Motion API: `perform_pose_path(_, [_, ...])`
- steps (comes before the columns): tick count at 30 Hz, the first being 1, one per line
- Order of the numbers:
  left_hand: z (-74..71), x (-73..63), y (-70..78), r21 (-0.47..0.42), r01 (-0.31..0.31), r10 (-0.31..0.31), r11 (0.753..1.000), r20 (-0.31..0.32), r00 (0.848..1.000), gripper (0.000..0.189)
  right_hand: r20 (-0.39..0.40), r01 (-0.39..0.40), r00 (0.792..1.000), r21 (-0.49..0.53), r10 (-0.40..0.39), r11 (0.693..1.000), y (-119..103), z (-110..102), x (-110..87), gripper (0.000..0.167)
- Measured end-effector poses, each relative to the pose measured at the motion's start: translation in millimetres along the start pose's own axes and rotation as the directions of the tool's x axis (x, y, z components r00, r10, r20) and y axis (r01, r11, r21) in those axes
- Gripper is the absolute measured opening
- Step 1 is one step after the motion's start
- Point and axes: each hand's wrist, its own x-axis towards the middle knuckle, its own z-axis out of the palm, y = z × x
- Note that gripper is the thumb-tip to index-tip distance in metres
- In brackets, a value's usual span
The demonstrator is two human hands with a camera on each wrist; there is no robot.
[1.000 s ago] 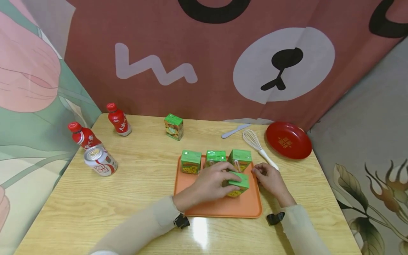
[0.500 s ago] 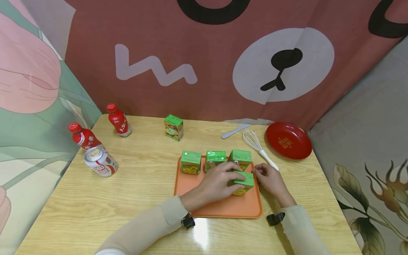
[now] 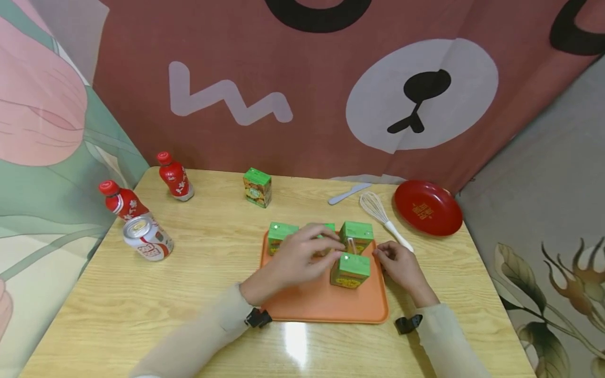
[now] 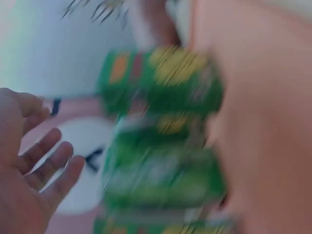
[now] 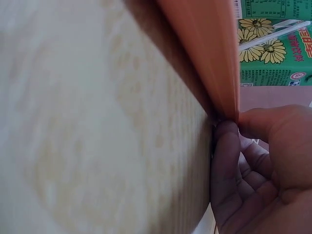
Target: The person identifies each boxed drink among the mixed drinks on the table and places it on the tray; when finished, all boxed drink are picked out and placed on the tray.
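Observation:
A green juice box point(image 3: 350, 272) stands upright on the orange tray point(image 3: 307, 307), at the front right. My left hand point(image 3: 295, 260) hovers just left of it with relaxed fingers. In the left wrist view, blurred boxes show a gap between the fingers point(image 4: 63, 155) and the nearest box point(image 4: 161, 83). Behind stand a left box point(image 3: 280, 231), a middle box mostly hidden by my hand, and a right box point(image 3: 356, 233) with a straw on its side. My right hand point(image 3: 402, 265) pinches the tray's right rim between thumb and fingertips, clearly seen in the right wrist view point(image 5: 263, 165).
Another juice box point(image 3: 258, 189) stands at the table's back. Two red bottles point(image 3: 176, 178) and a white can point(image 3: 148, 240) are at the left. A knife point(image 3: 350, 193), a whisk point(image 3: 385, 220) and a red plate point(image 3: 427, 208) lie at the back right.
The front juice box slid slightly right in my left hand's grip, then back left. That hand has since let go and drawn left. My right hand has stayed at the tray rim.

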Motion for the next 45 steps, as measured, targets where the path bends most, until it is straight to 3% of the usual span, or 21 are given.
perform_pose_path(3, [-33.1,6.5,-22.5,-0.024,0.065,-0.067,0.998,-0.125,0.990,0.012,-0.010,0.007,1.000,-0.002,-0.007,1.000,-1.0,-1.3,0.5,0.023])
perform_pose_path(6, [-60.4,4.7,-53.8,-0.045,0.204,-0.209,0.978,-0.189,0.959,0.012,-0.011,0.007,1.000,-0.005,-0.007,1.000,-0.9,-1.4,0.9,0.024])
perform_pose_path(9, [-77.9,-4.4,-87.3,-0.040,0.362,-0.360,0.931,-0.237,0.902,0.017,-0.004,0.006,1.000,-0.008,-0.006,1.000,-0.8,-1.0,1.0,0.025])
perform_pose_path(12, [-89.5,-15.2,-116.9,-0.040,0.518,-0.510,0.854,-0.253,0.822,0.026,-0.002,-0.001,1.000,0.005,0.001,1.000,-1.0,0.0,1.5,0.025])
perform_pose_path(14, [-95.0,-21.5,-130.8,-0.057,0.599,-0.595,0.799,-0.223,0.772,0.039,0.007,0.007,1.000,0.006,-0.007,1.000,-0.8,0.3,1.4,0.026])
perform_pose_path(15, [-96.7,-24.1,-135.9,-0.066,0.628,-0.627,0.775,-0.200,0.753,0.045,0.008,0.007,1.000,0.006,-0.007,1.000,-1.0,0.6,1.2,0.026])
perform_pose_path(17, [-97.7,-27.3,-143.0,-0.110,0.652,-0.661,0.750,-0.146,0.736,0.057,0.003,-0.001,1.000,0.004,0.001,1.000,-0.8,1.2,0.9,0.025])
perform_pose_path(19, [-95.1,-29.2,-146.4,-0.152,0.657,-0.673,0.739,-0.106,0.732,0.064,0.000,-0.001,1.000,-0.005,0.001,1.000,-0.5,1.3,0.4,0.024])
perform_pose_path(22, [-87.9,-30.7,-147.0,-0.163,0.658,-0.676,0.735,-0.098,0.731,0.064,-0.005,-0.004,1.000,-0.013,0.004,1.000,-0.1,1.3,0.5,0.023])
perform_pose_path(27, [-80.7,-34.0,-143.5,-0.112,0.686,-0.694,0.719,-0.176,0.698,0.059,-0.012,0.018,1.000,-0.021,-0.018,1.000,-1.4,-0.1,1.2,0.024])
perform_pose_path(28, [-80.8,-34.5,-143.5,-0.108,0.685,-0.691,0.721,-0.189,0.698,0.058,-0.014,0.021,1.000,-0.020,-0.021,1.000,-1.7,-0.3,1.3,0.024])
perform_pose_path(31, [-82.9,-35.1,-146.5,-0.114,0.661,-0.670,0.742,-0.180,0.721,0.058,-0.014,0.024,1.000,-0.016,-0.024,1.000,-2.9,-0.9,0.9,0.025])
perform_pose_path(35, [-85.5,-34.9,-152.2,-0.134,0.638,-0.652,0.758,-0.117,0.749,0.053,-0.009,0.009,1.000,-0.016,-0.010,1.000,-2.1,-0.8,0.2,0.024])
perform_pose_path(42, [-86.5,-33.6,-153.0,-0.123,0.646,-0.658,0.753,-0.112,0.745,0.033,0.004,-0.007,1.000,-0.003,0.007,1.000,1.0,0.0,0.5,0.025])
perform_pose_path(45, [-88.3,-38.1,-148.5,-0.084,0.637,-0.642,0.766,-0.133,0.755,0.030,0.007,-0.009,1.000,-0.002,0.009,1.000,1.0,-0.2,0.3,0.025])
